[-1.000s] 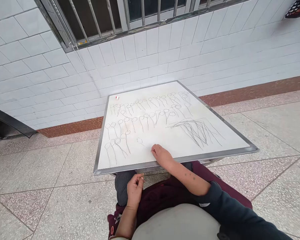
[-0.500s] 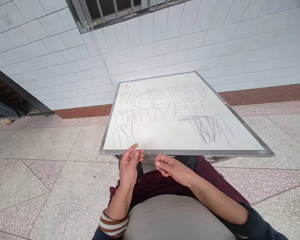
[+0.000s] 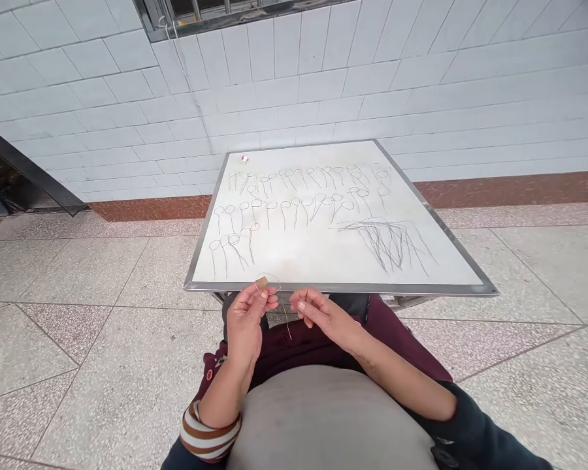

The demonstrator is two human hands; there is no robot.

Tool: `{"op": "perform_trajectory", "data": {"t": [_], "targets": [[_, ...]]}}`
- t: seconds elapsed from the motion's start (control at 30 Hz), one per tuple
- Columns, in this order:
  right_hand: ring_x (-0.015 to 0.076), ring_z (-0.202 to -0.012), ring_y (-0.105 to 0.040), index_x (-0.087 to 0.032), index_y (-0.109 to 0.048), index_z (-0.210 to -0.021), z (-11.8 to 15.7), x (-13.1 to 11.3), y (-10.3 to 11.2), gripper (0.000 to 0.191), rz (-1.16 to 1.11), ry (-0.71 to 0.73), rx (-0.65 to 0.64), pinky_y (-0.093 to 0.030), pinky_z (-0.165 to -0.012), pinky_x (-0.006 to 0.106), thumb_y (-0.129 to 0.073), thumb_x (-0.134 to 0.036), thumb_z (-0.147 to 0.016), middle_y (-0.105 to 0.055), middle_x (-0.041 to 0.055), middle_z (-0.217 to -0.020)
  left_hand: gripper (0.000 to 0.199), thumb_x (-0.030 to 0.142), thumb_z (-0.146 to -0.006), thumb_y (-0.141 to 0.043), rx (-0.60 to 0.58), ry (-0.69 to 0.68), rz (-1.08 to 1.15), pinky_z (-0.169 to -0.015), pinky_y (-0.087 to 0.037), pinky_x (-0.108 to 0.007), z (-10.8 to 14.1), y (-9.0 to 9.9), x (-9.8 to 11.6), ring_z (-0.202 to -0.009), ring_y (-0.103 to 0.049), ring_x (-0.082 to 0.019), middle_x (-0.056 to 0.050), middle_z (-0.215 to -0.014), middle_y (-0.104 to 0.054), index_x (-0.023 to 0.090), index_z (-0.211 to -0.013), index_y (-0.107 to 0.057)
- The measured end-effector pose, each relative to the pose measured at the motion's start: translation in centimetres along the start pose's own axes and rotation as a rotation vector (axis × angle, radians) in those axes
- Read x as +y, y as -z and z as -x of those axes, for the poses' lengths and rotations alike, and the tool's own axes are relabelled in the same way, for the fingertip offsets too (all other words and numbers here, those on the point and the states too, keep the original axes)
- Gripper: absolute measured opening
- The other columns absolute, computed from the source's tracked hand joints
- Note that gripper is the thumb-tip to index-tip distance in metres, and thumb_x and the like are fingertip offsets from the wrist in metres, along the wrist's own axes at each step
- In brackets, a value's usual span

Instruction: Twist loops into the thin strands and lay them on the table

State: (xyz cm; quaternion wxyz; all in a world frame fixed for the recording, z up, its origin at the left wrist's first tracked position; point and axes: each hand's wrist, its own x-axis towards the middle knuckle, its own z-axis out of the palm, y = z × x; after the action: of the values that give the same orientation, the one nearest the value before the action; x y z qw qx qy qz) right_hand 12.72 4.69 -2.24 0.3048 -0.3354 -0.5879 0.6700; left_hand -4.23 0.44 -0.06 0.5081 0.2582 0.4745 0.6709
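Note:
My left hand pinches a thin wire between thumb and index finger, just over the near edge of the white board. The wire is bent into a round loop, and its straight tail hangs down toward my lap. A tan wrap covers the tip of my left index finger. To the right of the tail, my right hand is loosely curled, a little blurred and apart from the wire, with nothing visible in it. Rows of looped wires with tails lie across the board.
The white board has a grey metal rim and stands before a tiled wall. Loose straight wires lie heaped on its right side. A small red-and-white object sits at the far left corner. My legs are under the near edge.
My right hand has let go of the wire's tail, which now hangs down instead of stretching toward that hand. The left hand still holds the loop. The view has shifted slightly.

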Motion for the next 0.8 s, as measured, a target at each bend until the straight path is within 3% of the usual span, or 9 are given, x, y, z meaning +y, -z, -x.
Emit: {"op": "perform_trajectory", "data": {"t": [0.17, 0.27, 0.47, 0.67, 0.8], "targets": [[0.0096, -0.063, -0.045, -0.022, -0.057, -0.1, -0.4, -1.6, -0.5, 0.03, -0.017, 0.077, 0.133, -0.041, -0.057, 0.024, -0.06, -0.048, -0.087, -0.052, -0.0024, -0.079, 0.027, 0.028, -0.078, -0.074, -0.112, 0.065, -0.056, -0.075, -0.055, -0.027, 0.8, -0.3, -0.3, -0.075, -0.069, -0.012, -0.005, -0.088, -0.075, 0.016, -0.102, -0.07], [0.0073, -0.055, -0.041, -0.021, -0.057, -0.095, -0.5, -1.6, -0.8, 0.026, -0.06, 0.091, 0.133, -0.038, -0.053, 0.023, -0.062, -0.045, -0.086, -0.049, -0.0052, -0.072, 0.027, 0.028, -0.078, -0.073, -0.142, 0.09, -0.072, -0.073, -0.055, -0.027, 1.1, -0.4, -0.6, -0.073, -0.069, -0.013, -0.005, -0.086, -0.075, 0.016, -0.102, -0.069], [0.007, -0.055, -0.045, -0.021, -0.055, -0.096, -0.3, -1.1, -0.8, 0.023, -0.083, 0.111, 0.092, -0.04, -0.054, 0.022, -0.056, -0.044, -0.091, -0.054, -0.0042, -0.075, 0.034, 0.029, -0.078, -0.074, -0.137, 0.092, -0.093, -0.072, -0.054, -0.028, 1.4, -0.1, -0.7, -0.075, -0.067, -0.014, -0.003, -0.08, -0.071, 0.017, -0.109, -0.065], [0.0075, -0.053, -0.045, -0.022, -0.052, -0.097, -0.1, -0.7, -0.6, 0.022, 0.053, 0.158, 0.105, -0.041, -0.054, 0.023, -0.048, -0.043, -0.095, -0.052, -0.0043, -0.074, 0.035, 0.026, -0.087, -0.065, -0.239, 0.005, -0.078, -0.087, -0.048, -0.028, 1.7, -0.1, -0.1, -0.08, -0.06, -0.011, 0.002, -0.077, -0.06, 0.022, -0.121, -0.06], [0.0093, -0.057, -0.046, -0.023, -0.053, -0.095, 0.3, -1.2, 0.6, 0.019, 0.267, 0.196, 0.157, -0.041, -0.058, 0.025, -0.044, -0.039, -0.097, -0.05, -0.0034, -0.074, 0.037, 0.026, -0.088, -0.062, -0.274, 0.021, 0.068, -0.068, -0.052, -0.027, 1.8, 0.1, 0.9, -0.06, -0.05, -0.007, 0.005, -0.073, -0.051, 0.025, -0.125, -0.056]]}}
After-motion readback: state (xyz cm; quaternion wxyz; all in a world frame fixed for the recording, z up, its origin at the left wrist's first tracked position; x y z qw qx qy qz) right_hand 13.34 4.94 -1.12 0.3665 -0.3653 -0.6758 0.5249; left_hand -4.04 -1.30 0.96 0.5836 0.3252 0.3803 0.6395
